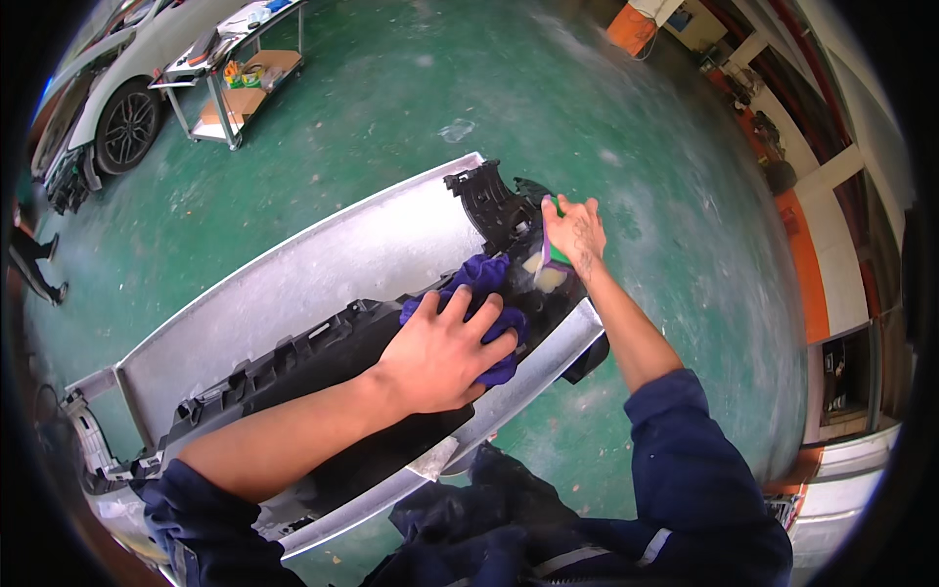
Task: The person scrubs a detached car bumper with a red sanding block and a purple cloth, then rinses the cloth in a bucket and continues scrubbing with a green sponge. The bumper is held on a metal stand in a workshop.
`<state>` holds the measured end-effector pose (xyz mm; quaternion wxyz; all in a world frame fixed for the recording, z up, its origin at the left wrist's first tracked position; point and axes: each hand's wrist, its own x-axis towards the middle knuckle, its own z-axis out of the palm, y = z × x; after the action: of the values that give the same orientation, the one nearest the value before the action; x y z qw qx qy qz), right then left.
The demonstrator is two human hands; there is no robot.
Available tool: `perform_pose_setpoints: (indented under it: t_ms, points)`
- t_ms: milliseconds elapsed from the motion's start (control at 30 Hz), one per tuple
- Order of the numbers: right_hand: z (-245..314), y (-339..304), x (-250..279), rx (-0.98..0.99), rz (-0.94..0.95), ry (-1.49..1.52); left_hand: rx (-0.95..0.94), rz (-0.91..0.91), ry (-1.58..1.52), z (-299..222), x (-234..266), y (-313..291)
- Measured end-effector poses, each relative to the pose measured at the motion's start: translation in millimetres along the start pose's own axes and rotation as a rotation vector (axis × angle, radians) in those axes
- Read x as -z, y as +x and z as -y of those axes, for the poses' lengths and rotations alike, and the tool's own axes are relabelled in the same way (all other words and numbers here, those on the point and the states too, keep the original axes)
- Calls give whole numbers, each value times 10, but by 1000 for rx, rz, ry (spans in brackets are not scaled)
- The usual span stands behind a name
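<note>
A black plastic car bumper (352, 364) lies slantwise in front of me, with pale patches (548, 278) near its right end. My left hand (443, 350) is pressed down on a crumpled purple cloth (509, 321) on the bumper, its fingers bent over the cloth. Beyond it, my right hand (575, 231) grips a green and purple pad (558, 253) at the bumper's right end, next to the pale patches. Part of the pad is hidden under the fingers. Black brackets (492, 208) stick up just left of that hand.
The bumper rests on a long silvery stand (293, 269). A wheeled cart (217, 93) with tools stands at the far left, beside a light-coloured car (156, 54). Another person's legs (37, 262) show at the left edge. Orange and white walls (807, 264) run along the right.
</note>
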<state>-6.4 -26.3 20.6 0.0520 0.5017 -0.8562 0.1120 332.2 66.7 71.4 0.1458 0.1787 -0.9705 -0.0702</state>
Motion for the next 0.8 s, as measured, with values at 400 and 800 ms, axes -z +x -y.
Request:
perform_pose_setpoints:
  t_ms: [400, 800]
  points:
    - [327, -517, 158, 148, 153, 123, 69, 8, 12, 63, -45, -132]
    - [175, -717, 193, 237, 138, 156, 64, -8, 17, 36, -28, -143]
